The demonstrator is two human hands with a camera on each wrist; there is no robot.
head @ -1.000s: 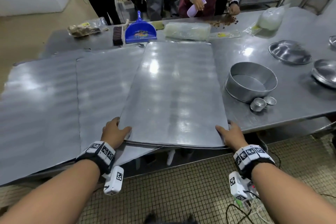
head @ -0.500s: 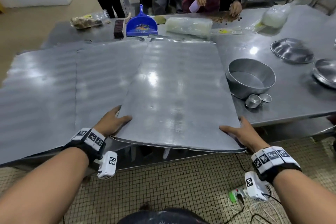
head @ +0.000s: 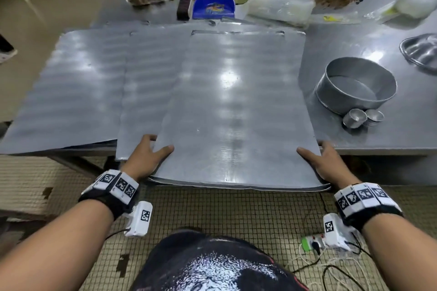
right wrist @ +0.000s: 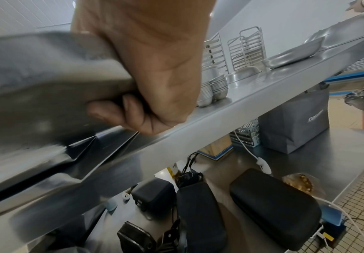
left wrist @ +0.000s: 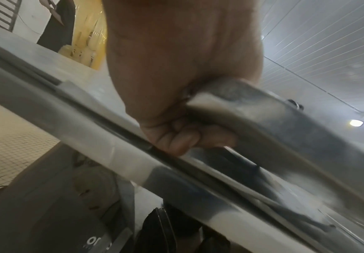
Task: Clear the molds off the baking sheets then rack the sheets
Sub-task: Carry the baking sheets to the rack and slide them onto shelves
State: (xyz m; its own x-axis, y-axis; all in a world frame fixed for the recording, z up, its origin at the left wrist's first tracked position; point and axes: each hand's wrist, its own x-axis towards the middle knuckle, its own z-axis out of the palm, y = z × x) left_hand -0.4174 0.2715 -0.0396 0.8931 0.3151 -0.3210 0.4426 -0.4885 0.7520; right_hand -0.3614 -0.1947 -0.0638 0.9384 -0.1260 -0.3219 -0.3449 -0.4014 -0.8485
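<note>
Gripping the near corners of the top baking sheet (head: 227,111), the left hand (head: 147,157) and right hand (head: 325,163) each lay a thumb on top with the fingers tucked underneath, as the head view shows. The sheet hangs out past the edge of the steel table (head: 369,38), lying over at least one other sheet (head: 146,92). The round cake tin (head: 357,85) and small molds (head: 363,117) sit to the right, close beside the sheet's edge, so a straight pull toward the body looks safest.

From the left wrist, the fingers (left wrist: 183,137) curl under the sheet's rim (left wrist: 252,109); blur makes it hard to say whether one sheet or several are pinched.

From the right wrist, the fingers (right wrist: 120,109) wrap under the corner (right wrist: 53,68) just above the table lip. Keeping both grips level should stop the thin metal from flexing or catching on that lip.
</note>
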